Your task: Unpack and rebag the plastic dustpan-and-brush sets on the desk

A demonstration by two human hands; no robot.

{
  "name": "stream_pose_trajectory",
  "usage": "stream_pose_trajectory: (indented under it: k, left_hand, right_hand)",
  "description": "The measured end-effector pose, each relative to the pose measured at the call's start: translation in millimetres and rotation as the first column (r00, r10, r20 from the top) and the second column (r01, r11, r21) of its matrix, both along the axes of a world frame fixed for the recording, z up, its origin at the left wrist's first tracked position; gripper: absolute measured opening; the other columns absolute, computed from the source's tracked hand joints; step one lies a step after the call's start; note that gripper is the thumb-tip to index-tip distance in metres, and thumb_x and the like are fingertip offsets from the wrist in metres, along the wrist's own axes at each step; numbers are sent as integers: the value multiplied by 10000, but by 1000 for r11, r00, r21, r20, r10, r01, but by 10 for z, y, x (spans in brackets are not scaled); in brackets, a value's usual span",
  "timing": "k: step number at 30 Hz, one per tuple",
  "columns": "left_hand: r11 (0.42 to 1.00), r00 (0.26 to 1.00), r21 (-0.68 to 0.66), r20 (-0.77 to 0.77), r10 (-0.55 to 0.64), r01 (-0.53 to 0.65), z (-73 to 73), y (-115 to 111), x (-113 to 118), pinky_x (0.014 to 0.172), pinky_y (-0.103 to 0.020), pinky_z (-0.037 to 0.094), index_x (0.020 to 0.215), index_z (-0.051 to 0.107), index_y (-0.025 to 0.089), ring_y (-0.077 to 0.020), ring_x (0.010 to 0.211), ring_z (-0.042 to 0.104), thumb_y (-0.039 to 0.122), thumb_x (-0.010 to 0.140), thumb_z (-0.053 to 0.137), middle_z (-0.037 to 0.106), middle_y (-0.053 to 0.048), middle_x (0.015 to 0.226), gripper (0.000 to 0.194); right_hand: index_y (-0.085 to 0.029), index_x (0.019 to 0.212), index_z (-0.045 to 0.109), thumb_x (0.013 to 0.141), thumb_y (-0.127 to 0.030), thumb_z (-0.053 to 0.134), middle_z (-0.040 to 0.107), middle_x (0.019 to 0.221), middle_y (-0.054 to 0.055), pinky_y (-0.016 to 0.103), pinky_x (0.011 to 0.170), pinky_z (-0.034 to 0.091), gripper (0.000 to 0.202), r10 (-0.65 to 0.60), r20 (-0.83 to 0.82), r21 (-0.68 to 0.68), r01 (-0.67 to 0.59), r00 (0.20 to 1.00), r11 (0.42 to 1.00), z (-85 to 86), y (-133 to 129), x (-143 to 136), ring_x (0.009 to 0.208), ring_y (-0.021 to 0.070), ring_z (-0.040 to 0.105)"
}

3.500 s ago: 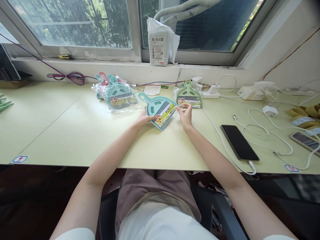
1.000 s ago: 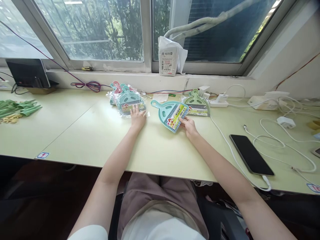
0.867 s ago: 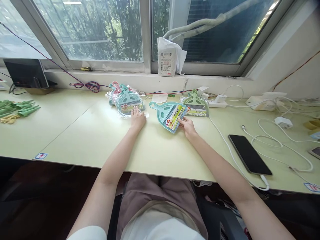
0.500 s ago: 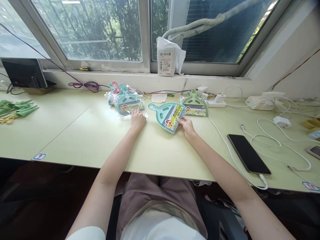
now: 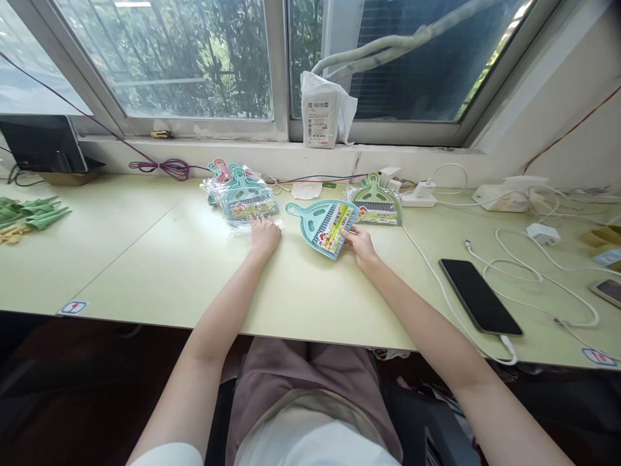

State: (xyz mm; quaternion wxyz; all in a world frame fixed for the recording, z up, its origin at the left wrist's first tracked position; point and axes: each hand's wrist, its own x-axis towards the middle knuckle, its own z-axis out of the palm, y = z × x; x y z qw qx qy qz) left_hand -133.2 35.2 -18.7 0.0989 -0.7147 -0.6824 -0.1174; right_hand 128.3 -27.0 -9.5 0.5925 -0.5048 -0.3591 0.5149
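Observation:
My right hand (image 5: pixel 359 246) grips the lower right edge of a light-blue mini dustpan and brush set (image 5: pixel 317 223), thumb over its printed card. This set has no visible plastic bag and is tilted, its looped handle pointing to the upper left. My left hand (image 5: pixel 265 234) lies palm down at the near edge of a stack, fingers spread, with fingertips touching the clear bag of the top blue dustpan set (image 5: pixel 248 194). Behind it a pink dustpan handle (image 5: pixel 221 169) pokes out. A bagged green dustpan set (image 5: pixel 374 200) lies just behind my right hand.
On the right lie a black phone (image 5: pixel 480 296) on a charging cable and a white charger (image 5: pixel 543 234) amid looping white cords. Green cloth-like pieces (image 5: pixel 41 213) lie far left, near a dark tablet (image 5: pixel 43 144). A packet (image 5: pixel 320 116) stands on the windowsill.
My left hand's fingers have straightened and spread on the stack's wrapping. My right hand keeps its hold on the blue dustpan set. The whole view has shifted slightly.

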Motion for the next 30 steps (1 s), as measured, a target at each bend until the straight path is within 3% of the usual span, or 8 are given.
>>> stream_pose_trajectory:
  k: [3,8,13,22,27,30]
  left_hand:
    - [1000,1000,-25,4,-15,15,24,-29,27,1144,-605,154,1304,591,105,-346,1309,477,279,923,314,530,-228,1394,502]
    - [999,999,-43,-35,-32,30,31,-26,45,1169,-504,214,1130,673,64,-299,1198,568,265,912,337,642,-211,1225,448]
    - [998,998,-40,-19,-59,58,40,-23,60,1180,-510,207,1084,688,79,-291,1119,604,262,902,339,663,-186,1170,434]
    - [958,958,-43,16,-285,285,144,-187,242,1202,-525,121,1082,683,122,-252,1086,608,229,913,328,689,-119,1120,407]
    - [994,989,-27,109,-104,107,131,-200,243,1150,-567,195,1216,653,208,-329,1347,426,334,935,350,516,-143,1425,433]
    - [995,996,-94,87,-25,33,175,-209,205,1032,-555,337,1173,666,220,-358,1294,472,329,924,364,543,-180,1380,406]
  right_hand:
    - [-164,879,649,806,-103,648,743,749,23,305,673,607,95,-3,-3,-2,3,1000,1000,2,0,-1,629,153,694]
    - [-163,892,650,806,-110,656,747,768,24,304,696,607,102,5,7,-12,-5,1000,1000,12,-2,-1,649,153,700]
    - [-162,891,648,813,-108,643,746,759,24,302,701,604,95,4,5,-11,-4,1000,1000,16,-7,-3,647,152,699]
    - [-170,876,655,796,-123,667,744,755,17,292,688,596,94,-15,-15,-7,15,1000,1000,-15,18,17,637,144,688]
    - [-170,852,642,801,-106,654,737,735,10,269,652,591,82,-17,-31,-6,17,999,1000,3,12,10,626,135,683]
    - [-167,843,632,805,-98,647,733,720,11,279,657,592,79,-16,-34,-11,16,999,1000,23,8,-1,613,139,682]
